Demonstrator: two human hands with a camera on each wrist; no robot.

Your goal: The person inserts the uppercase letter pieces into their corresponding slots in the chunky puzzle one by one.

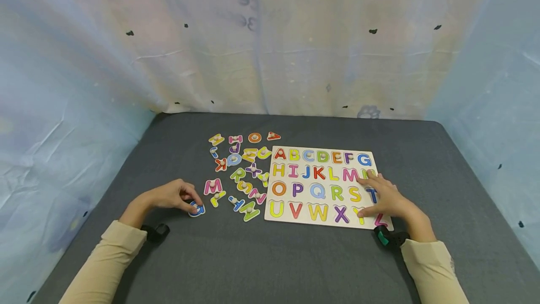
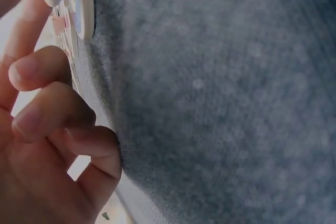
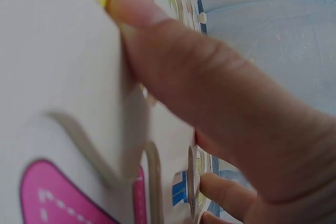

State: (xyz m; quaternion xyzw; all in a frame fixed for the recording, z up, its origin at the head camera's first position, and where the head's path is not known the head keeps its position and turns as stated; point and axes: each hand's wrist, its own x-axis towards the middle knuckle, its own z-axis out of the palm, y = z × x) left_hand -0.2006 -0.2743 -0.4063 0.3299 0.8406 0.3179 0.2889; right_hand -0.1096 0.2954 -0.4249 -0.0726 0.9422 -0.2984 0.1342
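Observation:
At the left of the letter pieces, my left hand (image 1: 174, 194) pinches the small knob of a blue letter piece (image 1: 198, 210) close to the table. In the left wrist view, the piece's pale wooden edge (image 2: 87, 9) shows by the fingertips, while the other fingers are curled; its letter is mostly covered. My right hand (image 1: 388, 198) rests with spread fingers on the right side of the wooden alphabet board (image 1: 310, 190). Its thumb touches the board beside the yellow Y slot in the right wrist view. Knobbed pieces fill the A to F slots; the blue G slot (image 1: 364, 159) has no knob.
Several loose knobbed letters lie left of the board, among them a pink M (image 1: 213, 186), a yellow L (image 1: 217, 198), a green N or Z shape (image 1: 250, 211) and a red A (image 1: 273, 136). A dark grey cloth (image 1: 270, 262) covers the table. Pale curtains (image 1: 270, 60) stand behind.

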